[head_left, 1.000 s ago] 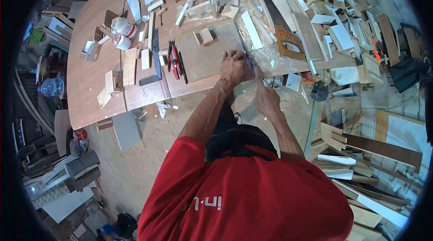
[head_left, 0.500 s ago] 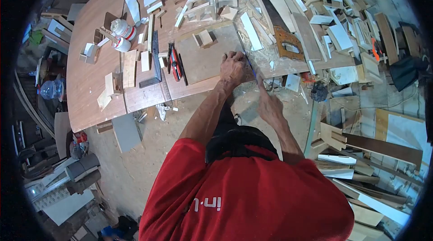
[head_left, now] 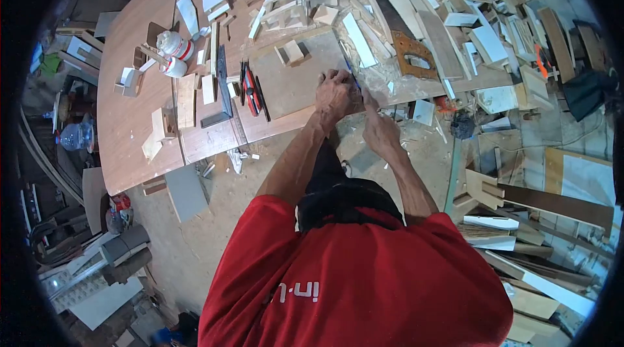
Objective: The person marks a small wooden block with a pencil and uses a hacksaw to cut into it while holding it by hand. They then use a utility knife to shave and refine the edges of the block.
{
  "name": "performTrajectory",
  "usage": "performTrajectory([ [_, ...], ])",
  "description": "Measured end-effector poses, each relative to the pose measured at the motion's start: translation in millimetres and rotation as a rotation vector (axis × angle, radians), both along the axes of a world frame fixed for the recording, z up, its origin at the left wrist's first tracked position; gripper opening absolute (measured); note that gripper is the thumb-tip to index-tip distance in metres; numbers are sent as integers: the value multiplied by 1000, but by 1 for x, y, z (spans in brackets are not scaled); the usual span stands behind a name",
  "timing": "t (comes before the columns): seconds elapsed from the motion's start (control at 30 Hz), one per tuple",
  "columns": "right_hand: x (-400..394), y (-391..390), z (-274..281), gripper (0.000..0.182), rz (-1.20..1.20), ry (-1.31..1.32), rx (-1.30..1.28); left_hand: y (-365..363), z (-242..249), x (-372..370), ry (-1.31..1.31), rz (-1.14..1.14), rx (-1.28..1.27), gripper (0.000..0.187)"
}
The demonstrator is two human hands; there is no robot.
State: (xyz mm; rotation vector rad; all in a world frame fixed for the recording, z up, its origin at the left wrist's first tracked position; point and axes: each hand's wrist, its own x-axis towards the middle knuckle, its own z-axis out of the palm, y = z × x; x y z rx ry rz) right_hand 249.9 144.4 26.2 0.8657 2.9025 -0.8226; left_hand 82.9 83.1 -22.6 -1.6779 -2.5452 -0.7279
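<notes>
2 hands meet at the board's (head_left: 296, 84) edge; left hand (head_left: 335, 93) presses flat, right hand's (head_left: 379, 129) fingers' grip unclear.

Pretty much everything here is wood. The workbench (head_left: 136, 132) has a smooth reddish-brown top with a slight sheen, and the flat board (head_left: 292, 80) on it looks duller, matt grey-brown. The offcuts (head_left: 296, 9) are pale raw timber, some faced white. The handsaw (head_left: 396, 28) has a dark metal blade and a warm wooden handle. Sawdust and chips make the bench edge look rough. The glue bottles (head_left: 170, 48) look like glossy white plastic, and the shirt (head_left: 351, 282) is plain red cloth.
</notes>
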Motion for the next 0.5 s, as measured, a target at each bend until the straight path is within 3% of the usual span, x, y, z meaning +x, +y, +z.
performTrajectory([
  [0.1,13,-9,23,78,-35,-152,-111,-3,6,-1,11,-4,66,34],
  [0.3,1,1,-9,82,-10,104,-34,1,2,0,9,-13,13,33],
  [0.37,19,-9,20,81,-46,-120,-126,1,-6,0,60,13,57,35],
  [0.47,12,-10,30,82,-50,-197,-139,-3,15,4,-13,12,-5,35],
  [0.5,5,-5,9,82,-8,-33,-15,-3,14,5,-12,5,-10,35],
])
